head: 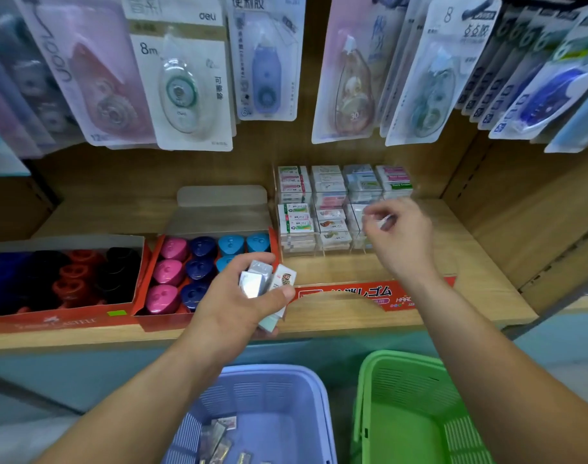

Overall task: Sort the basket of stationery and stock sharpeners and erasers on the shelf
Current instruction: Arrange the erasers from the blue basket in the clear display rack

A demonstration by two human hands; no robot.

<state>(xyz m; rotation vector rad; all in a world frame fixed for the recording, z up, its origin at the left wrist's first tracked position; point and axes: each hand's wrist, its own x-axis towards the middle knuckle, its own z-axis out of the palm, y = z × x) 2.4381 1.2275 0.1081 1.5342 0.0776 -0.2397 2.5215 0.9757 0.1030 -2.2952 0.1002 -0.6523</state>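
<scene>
The near edge cuts off the purple basket [272, 371]. The left hand [239, 303] clamps a bunch of wrapped erasers [252, 284] before the sharpener box [158, 321]. Farther right, the blurred right hand [403, 239] curls at the clear eraser rack [314, 229], its hold impossible to tell.

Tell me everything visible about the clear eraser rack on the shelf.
The clear rack looks like transparent acrylic, stepped in two tiers, four columns across. Its compartments hold stacks of wrapped erasers. It stands on the wooden shelf, near the back panel, right of the red sharpener box. The right hand pinches a small blurred piece before its front right compartments; contact cannot be told.
</scene>
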